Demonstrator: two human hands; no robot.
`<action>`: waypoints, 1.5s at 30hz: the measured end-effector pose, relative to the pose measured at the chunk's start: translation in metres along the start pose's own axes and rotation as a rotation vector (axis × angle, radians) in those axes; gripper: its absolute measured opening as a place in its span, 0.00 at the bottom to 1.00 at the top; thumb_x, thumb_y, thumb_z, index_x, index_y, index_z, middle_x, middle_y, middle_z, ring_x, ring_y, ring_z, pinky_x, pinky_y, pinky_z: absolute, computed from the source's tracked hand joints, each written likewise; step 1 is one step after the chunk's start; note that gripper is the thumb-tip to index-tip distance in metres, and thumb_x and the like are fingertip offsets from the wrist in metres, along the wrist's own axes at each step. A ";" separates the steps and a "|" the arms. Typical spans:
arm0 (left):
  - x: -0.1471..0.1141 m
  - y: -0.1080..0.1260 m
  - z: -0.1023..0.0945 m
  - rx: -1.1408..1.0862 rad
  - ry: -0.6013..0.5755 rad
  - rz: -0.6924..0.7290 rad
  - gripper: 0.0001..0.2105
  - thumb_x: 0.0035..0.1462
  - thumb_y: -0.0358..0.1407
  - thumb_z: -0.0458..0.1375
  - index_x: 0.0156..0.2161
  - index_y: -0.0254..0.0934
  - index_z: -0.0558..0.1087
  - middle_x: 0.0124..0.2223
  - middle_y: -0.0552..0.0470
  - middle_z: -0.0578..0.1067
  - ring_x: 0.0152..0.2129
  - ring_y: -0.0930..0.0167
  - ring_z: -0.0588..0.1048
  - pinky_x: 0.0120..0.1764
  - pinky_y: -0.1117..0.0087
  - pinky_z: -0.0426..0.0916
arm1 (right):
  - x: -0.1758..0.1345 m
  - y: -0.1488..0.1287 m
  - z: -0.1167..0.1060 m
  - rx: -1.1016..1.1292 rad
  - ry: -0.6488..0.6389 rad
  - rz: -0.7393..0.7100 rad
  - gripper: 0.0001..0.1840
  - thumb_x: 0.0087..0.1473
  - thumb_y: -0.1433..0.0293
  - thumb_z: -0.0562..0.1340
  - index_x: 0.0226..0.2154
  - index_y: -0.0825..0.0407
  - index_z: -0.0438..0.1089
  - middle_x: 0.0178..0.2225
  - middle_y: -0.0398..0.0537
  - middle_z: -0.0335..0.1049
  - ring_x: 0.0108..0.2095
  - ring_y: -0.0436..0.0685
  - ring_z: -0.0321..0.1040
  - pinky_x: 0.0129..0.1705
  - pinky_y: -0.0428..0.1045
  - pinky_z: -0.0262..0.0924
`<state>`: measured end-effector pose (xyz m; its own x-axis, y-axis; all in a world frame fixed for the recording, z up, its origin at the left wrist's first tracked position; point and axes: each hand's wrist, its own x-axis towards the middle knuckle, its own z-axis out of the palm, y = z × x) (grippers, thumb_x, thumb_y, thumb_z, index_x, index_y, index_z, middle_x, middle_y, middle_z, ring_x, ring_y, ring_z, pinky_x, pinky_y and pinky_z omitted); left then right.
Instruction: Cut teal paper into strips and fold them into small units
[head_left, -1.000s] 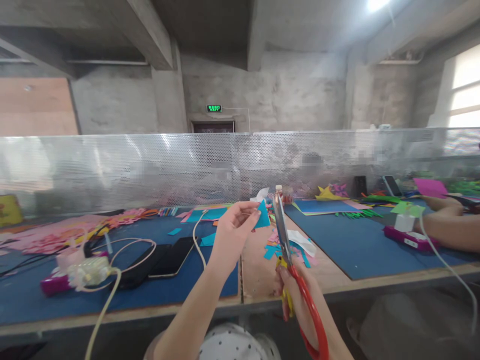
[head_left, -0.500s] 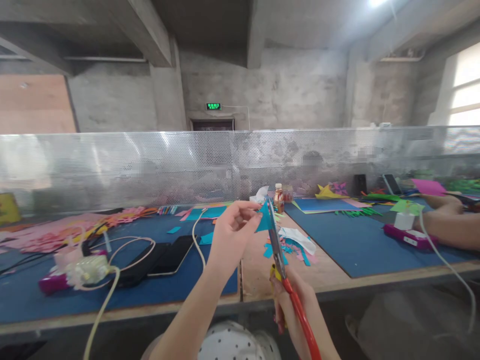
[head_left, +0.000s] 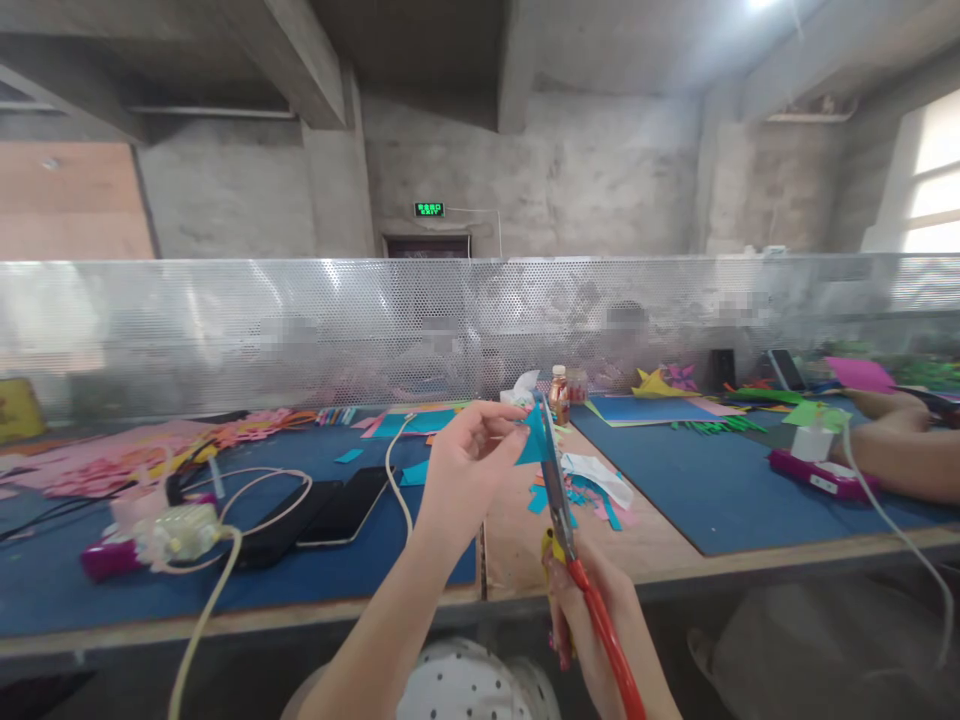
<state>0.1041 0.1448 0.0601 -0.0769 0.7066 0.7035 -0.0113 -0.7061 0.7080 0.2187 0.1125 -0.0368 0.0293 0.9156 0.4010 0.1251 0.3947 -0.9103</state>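
Observation:
Between its fingertips my left hand pinches a small piece of blue paper, raised above the table. My right hand grips a pair of scissors with red and yellow handles. Their blades point up and away from me, along the right edge of the paper. Whether the paper lies between the blades I cannot tell. Beneath, on the bare wooden strip, lie blue and pink paper scraps and a crumpled white tissue.
Phones, a purple power strip and cables occupy the left. Pink paper cutouts are piled behind them. A bottle stands near the perforated metal screen. Another person's arm rests at the right, beside a second power strip.
Both hands keep nearly the same pose, with the blue paper and scissors still held. The view has shifted very slightly.

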 end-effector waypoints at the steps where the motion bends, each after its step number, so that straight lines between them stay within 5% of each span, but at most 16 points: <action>1: 0.000 0.000 0.000 0.002 0.004 -0.003 0.04 0.46 0.31 0.56 0.31 0.38 0.70 0.26 0.55 0.69 0.24 0.76 0.67 0.30 0.75 0.64 | 0.000 0.000 0.000 -0.001 0.000 -0.001 0.21 0.47 0.50 0.50 0.24 0.52 0.56 0.11 0.34 0.50 0.10 0.45 0.52 0.09 0.39 0.47; 45: 0.001 -0.004 0.005 -0.020 0.006 -0.069 0.01 0.45 0.30 0.56 0.27 0.35 0.69 0.28 0.54 0.72 0.25 0.77 0.69 0.30 0.76 0.64 | -0.001 0.011 -0.004 -0.079 -0.010 0.035 0.20 0.48 0.54 0.51 0.18 0.51 0.54 0.07 0.33 0.48 0.07 0.44 0.48 0.09 0.40 0.47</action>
<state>0.1094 0.1483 0.0584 -0.0815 0.7532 0.6528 -0.0367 -0.6568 0.7532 0.2237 0.1158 -0.0469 0.0250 0.9295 0.3680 0.2023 0.3558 -0.9124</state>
